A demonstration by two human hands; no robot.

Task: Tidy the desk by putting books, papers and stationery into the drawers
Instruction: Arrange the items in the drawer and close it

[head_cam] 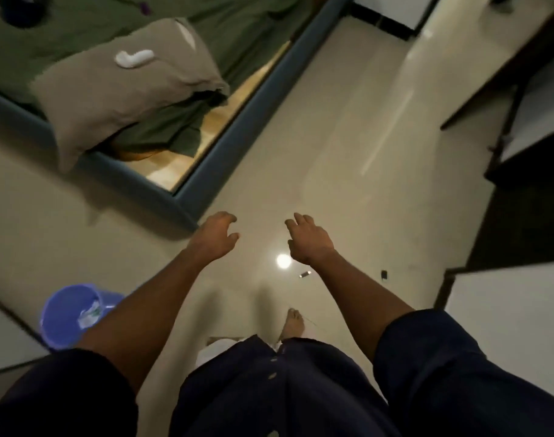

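One dark-framed desk (518, 228) is in view, running along the right edge and stretching away from the person. Its white panels (506, 316) may be drawer fronts or tops; the blur at that edge leaves this unclear. No books, papers or pens show on the part of it that can be seen.

The right hand (310, 241) is the nearer one to the desk, though well apart from it. It hangs over the floor (348, 152) with its fingers loosely curled and holding nothing. The left hand (214, 236) is further from the desk, beside the right one, with a gap between them. It is just as slack and empty.

The coming move likely turns on that sideways offset: the desk lies to the right of both hands, not ahead of them. A turn of the body toward it looks needed before either hand can reach.

Between the right hand and the desk, a small silver thing (304, 274) and a small black thing (384, 275) lie on the floor, too small to name. On the far side of the hands from the desk stands a bed (225, 127) with a tan pillow (121, 89). A blue bucket (67, 313) sits further still from the desk, by the left forearm.
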